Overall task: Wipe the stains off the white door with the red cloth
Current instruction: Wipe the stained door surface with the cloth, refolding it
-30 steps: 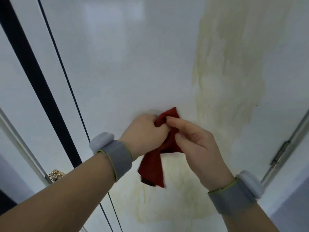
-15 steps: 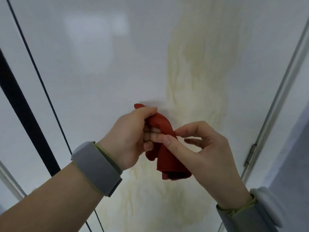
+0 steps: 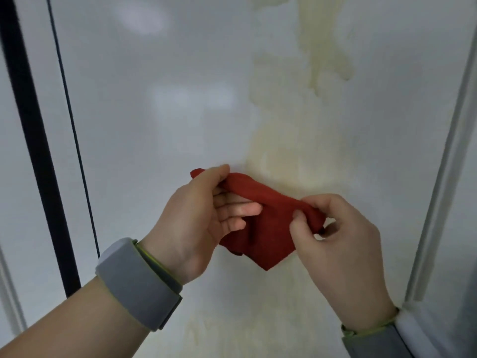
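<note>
Just below the middle of the frame both hands hold the red cloth (image 3: 260,228) in front of the white door (image 3: 154,125). The left hand (image 3: 196,220) is curled round the cloth's upper left end, thumb laid over the top of the fabric and the fingers bent in beneath it, with a small red corner poking out past the thumb. The right hand (image 3: 343,254) pinches the cloth's right end between thumb and bent forefinger, the other fingers curled in behind. Between the two grips the cloth runs as a rolled ridge slanting down to the right, and a loose fold hangs below it to a point at lower centre. Whether the fabric touches the door surface cannot be told. The yellowish stains (image 3: 289,151) run down the door from the upper right to just above the cloth, and paler marks spread below the hands. Each wrist wears a grey band, the left one (image 3: 139,282) plainly shown, the right one (image 3: 371,342) at the bottom edge. A broad black strip (image 3: 33,151) and a thin dark line (image 3: 72,125) run down the left side
</note>
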